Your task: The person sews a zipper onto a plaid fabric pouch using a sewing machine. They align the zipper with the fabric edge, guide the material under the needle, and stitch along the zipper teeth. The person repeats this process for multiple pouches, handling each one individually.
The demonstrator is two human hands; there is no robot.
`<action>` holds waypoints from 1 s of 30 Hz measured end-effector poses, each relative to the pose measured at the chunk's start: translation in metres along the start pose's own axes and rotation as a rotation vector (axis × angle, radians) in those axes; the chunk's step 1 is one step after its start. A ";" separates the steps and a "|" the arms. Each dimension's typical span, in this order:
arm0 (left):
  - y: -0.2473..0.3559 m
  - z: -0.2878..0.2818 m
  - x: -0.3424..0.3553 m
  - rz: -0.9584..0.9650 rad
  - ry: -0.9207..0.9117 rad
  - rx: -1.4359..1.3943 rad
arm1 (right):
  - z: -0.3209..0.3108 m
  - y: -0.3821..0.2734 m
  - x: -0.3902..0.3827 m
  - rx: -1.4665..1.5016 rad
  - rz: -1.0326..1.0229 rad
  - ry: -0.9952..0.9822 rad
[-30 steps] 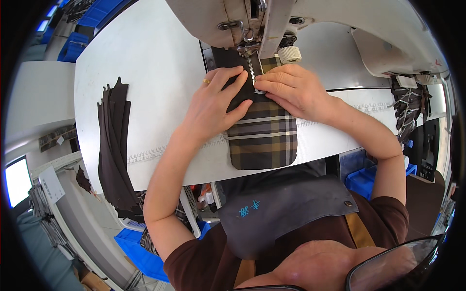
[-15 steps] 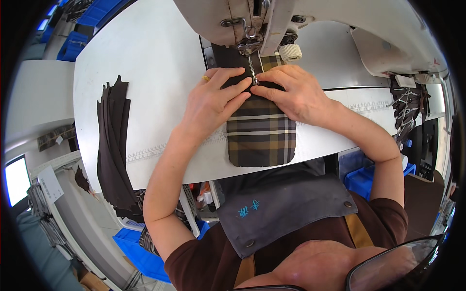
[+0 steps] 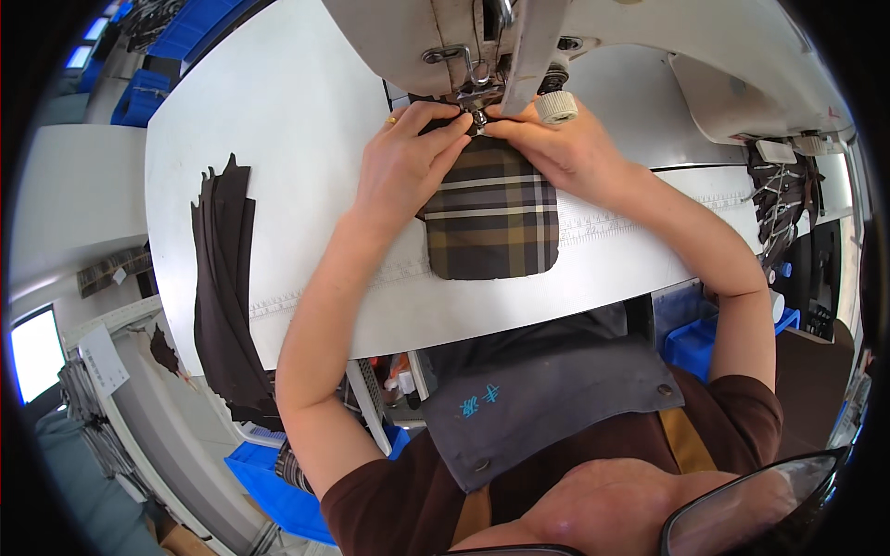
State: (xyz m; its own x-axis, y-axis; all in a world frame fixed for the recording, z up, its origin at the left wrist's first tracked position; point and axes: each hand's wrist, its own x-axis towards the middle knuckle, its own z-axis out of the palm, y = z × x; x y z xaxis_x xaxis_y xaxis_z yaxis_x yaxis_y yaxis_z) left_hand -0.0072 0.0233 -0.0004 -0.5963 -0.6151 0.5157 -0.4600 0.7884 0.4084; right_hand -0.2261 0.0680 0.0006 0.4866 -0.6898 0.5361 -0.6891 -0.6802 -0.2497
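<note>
A plaid fabric piece (image 3: 491, 222) in brown, black and white, rounded at its near corners, lies partly under the head of a white sewing machine (image 3: 408, 37). By the presser foot, the metal end of a zipper (image 3: 478, 120) shows between my hands. My left hand (image 3: 405, 162) has its fingers bent together at the zipper's left side, pressing on the work. From the right, my right hand (image 3: 570, 148) pinches at the zipper end and the fabric's edge, its fingertips partly hidden by the machine. The needle's exact spot on the work is hidden.
Dark brown fabric strips (image 3: 222, 287) are stacked on the left of the white table (image 3: 306, 185), hanging over its front edge. A printed ruler strip (image 3: 603, 222) crosses the table. Dark zippers (image 3: 783, 199) hang at the right. Blue bins (image 3: 278, 491) stand below.
The plaid piece and zipper have moved away from me, farther under the machine. Both hands have gone along with them, nearer the presser foot, and less of the zipper shows.
</note>
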 end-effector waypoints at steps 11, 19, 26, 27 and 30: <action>0.001 0.000 0.004 -0.120 -0.046 -0.114 | -0.023 0.007 0.025 1.088 0.934 -0.150; 0.012 -0.002 0.005 -0.027 -0.085 0.077 | -0.006 0.001 0.027 1.215 0.911 -0.065; 0.002 0.001 0.002 -0.010 -0.021 -0.054 | -0.008 0.005 0.027 1.244 0.902 -0.077; 0.002 0.001 0.002 -0.012 -0.024 -0.056 | -0.008 0.006 0.026 1.255 0.900 -0.080; 0.007 0.001 0.003 -0.005 -0.037 0.022 | -0.007 0.005 0.026 1.247 0.905 -0.078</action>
State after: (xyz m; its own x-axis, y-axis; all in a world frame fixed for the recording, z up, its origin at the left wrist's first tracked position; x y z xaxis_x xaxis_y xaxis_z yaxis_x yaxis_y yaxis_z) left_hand -0.0124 0.0271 0.0032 -0.6178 -0.6186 0.4854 -0.4768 0.7856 0.3943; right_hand -0.2202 0.0488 0.0186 0.2206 -0.9559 -0.1940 0.0925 0.2185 -0.9714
